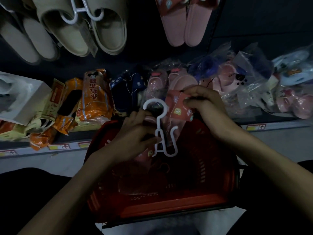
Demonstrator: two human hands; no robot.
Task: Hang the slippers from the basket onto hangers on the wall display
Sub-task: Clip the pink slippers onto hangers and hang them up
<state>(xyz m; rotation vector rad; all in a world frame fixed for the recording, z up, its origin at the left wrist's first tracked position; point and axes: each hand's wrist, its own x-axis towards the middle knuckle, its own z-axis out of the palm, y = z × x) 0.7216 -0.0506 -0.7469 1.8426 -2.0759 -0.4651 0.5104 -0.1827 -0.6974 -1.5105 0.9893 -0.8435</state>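
A red plastic basket (199,189) sits low in the middle, below the shelf edge. Above it my left hand (137,138) grips a white plastic hanger (159,128) by its stem, hook end up. My right hand (203,102) pinches the top of a red slipper (177,107) with small cartoon prints, held against the hanger. Another red slipper (144,156) shows under my left hand, and more red slippers lie in the basket. On the wall above hang beige slippers (81,33) on a white hanger and a pink pair (184,22).
The shelf holds orange packaged slippers (94,97), dark blue slippers (125,92), pink bagged slippers (162,80) and more bagged pairs (264,85) to the right. A white bag (22,99) lies at the left. Price tags line the shelf edge (59,147).
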